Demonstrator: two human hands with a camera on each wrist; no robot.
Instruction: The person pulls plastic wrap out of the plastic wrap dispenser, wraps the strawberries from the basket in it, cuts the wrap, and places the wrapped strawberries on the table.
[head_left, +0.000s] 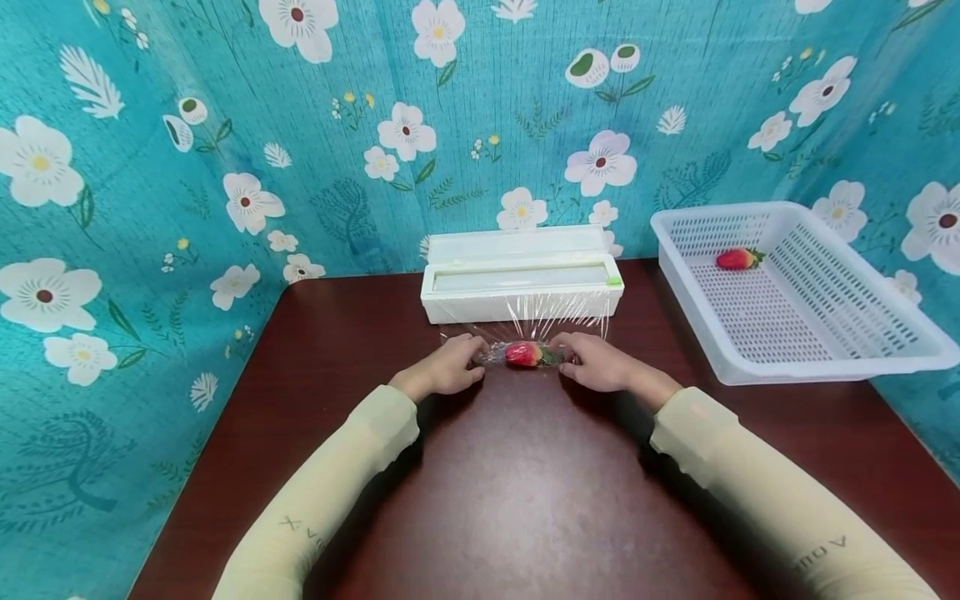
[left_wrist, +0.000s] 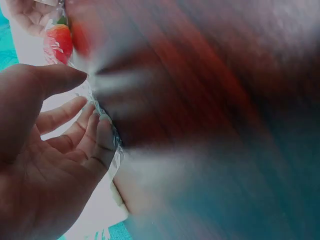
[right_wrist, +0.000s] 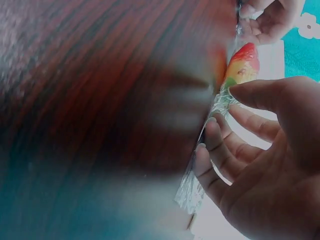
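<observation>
A red strawberry [head_left: 522, 354] with green leaves lies rolled in clear plastic wrap [head_left: 555, 310] on the dark table, its leaves toward the right. The wrap stretches in creases back to a white cling film box [head_left: 522, 292] with its lid up. To the strawberry's left, my left hand [head_left: 450, 363] holds the gathered film between thumb and curled fingers. On the leaf side my right hand [head_left: 600, 362] grips the film the same way. In the right wrist view the bunched wrap [right_wrist: 190, 192] runs past my fingertips, beside the strawberry [right_wrist: 243, 65].
A white plastic basket [head_left: 825, 367] stands at the right of the table [head_left: 495, 500], with another strawberry [head_left: 738, 258] inside. Behind the box hangs a blue floral cloth [head_left: 480, 108], which also covers both sides.
</observation>
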